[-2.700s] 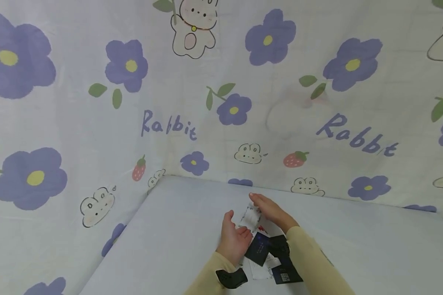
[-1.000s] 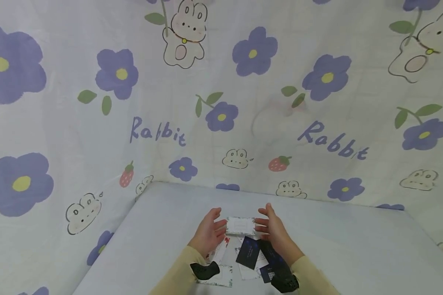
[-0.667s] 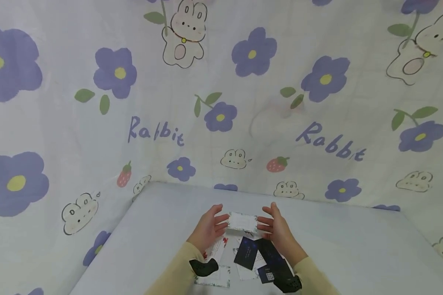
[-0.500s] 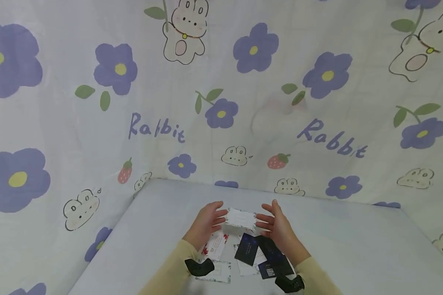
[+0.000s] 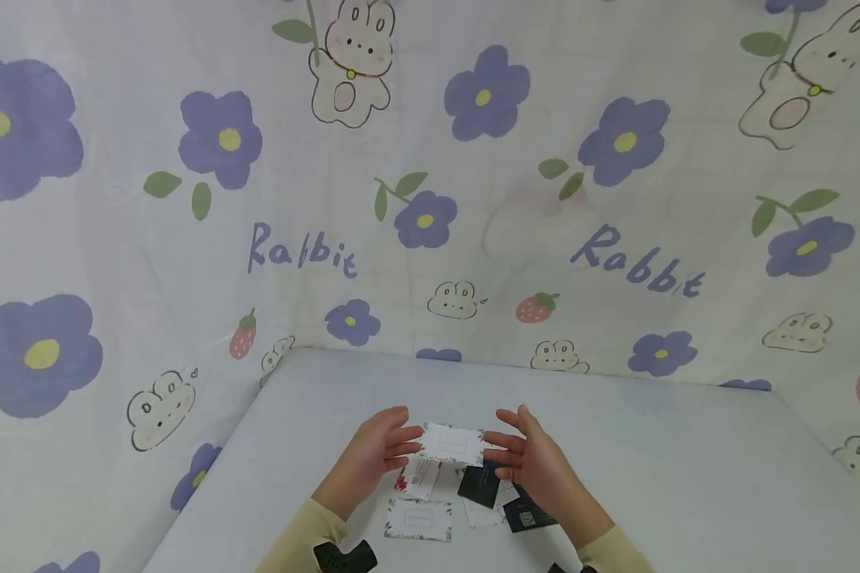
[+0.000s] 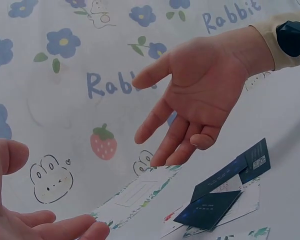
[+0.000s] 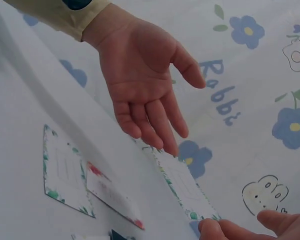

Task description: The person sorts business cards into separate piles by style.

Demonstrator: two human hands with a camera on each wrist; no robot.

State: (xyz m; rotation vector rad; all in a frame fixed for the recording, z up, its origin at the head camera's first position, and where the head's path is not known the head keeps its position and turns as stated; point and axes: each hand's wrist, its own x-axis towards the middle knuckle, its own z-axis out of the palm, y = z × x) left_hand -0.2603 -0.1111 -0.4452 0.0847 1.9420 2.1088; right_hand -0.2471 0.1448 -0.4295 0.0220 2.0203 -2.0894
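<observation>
A white card with a green leafy border is held up between the fingertips of both hands, above other cards on the table. My left hand touches its left short end with nearly straight fingers, thumb apart. At the opposite end, the fingertips of my right hand meet the card, palm turned inward. In the left wrist view the card spans slantwise between the hands. The right wrist view shows the same card near the fingertips of both hands, the thumbs off it.
Under the hands lie a leafy-bordered card, a card with red flowers, a dark card and a dark card with a QR code, overlapping a white card. A patterned curtain surrounds the white table.
Since 2.7 s ago the hands have spread to either side of the leafy card, which now lies crosswise. Over the last half second hands and card have shifted slightly left and nearer.
</observation>
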